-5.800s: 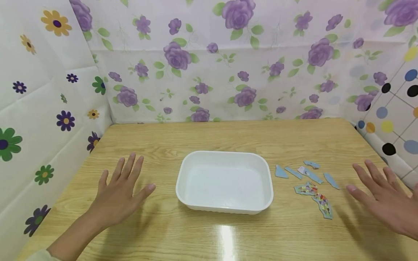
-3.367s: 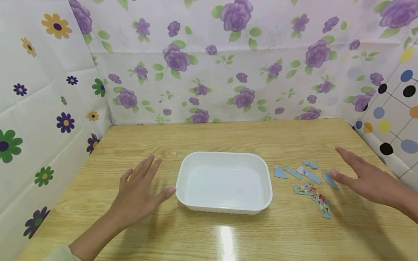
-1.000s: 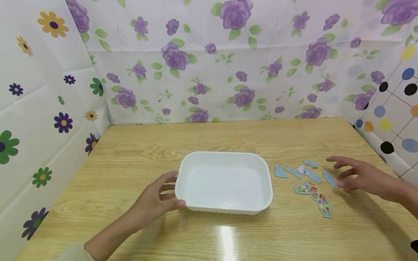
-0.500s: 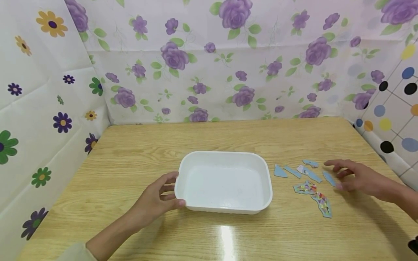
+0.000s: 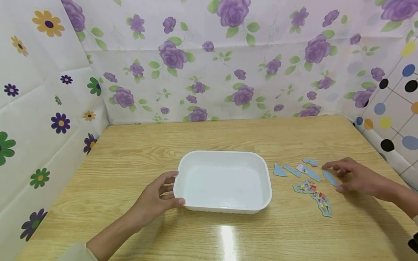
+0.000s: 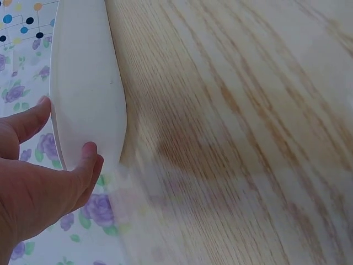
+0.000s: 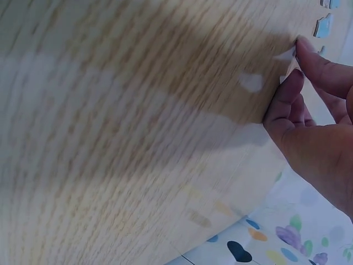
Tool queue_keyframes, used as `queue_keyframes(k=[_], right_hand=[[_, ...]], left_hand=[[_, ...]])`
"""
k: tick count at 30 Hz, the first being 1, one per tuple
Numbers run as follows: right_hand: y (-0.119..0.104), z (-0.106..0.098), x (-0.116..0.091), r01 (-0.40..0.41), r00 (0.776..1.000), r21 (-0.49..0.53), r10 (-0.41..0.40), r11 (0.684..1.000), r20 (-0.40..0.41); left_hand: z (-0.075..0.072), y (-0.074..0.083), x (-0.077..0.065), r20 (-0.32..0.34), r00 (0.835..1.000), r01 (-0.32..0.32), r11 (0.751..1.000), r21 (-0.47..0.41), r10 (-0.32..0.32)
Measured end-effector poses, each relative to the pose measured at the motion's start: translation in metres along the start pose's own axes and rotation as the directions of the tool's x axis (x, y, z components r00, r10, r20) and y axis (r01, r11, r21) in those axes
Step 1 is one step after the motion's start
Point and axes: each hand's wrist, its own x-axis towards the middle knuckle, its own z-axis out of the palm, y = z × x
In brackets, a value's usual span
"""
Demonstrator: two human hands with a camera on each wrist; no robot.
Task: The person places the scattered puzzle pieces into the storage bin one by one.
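A white plastic tray [image 5: 225,183] stands mid-table in the head view. My left hand [image 5: 155,203] grips its left end, thumb at the front corner and fingers along the side. In the left wrist view, fingertips [image 6: 88,149] press the tray's outer wall. Several flat blue puzzle pieces lie to the tray's right, two of them [image 5: 305,186] [image 5: 322,203] with a colourful print. My right hand [image 5: 360,179] is low over the rightmost narrow blue piece [image 5: 329,178], pinching it between index finger and thumb at its two ends.
Plain blue pieces, a triangular one [image 5: 279,170] and a thin strip [image 5: 292,170], lie near the tray's right wall. A pale-tipped piece [image 5: 308,172] and a small one [image 5: 310,162] lie beyond. Flowered sheeting [image 5: 199,72] closes off the back of the wooden table [image 5: 156,141].
Both hands came down and inward from spread, straight-fingered poses. The left took hold of the tray's end; the right closed in on the rightmost blue piece. The tray stays in place.
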Motion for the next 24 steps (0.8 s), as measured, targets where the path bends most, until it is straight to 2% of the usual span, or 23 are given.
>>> queue_keyframes(k=[16,24], right_hand=[[0.0042,0.0051,0.0034,-0.024,0.999,0.028,0.025,0.999,-0.023],[0.0078,0.0051,0.0009,0.045,0.998,0.010,-0.044,0.999,-0.054]], left_hand=[[0.0007,0.0012,0.0006,-0.011,1.000,0.009,1.000,-0.018,-0.009],[0.0001,0.0015,0.0004,-0.006,1.000,0.010,1.000,-0.020,-0.011]])
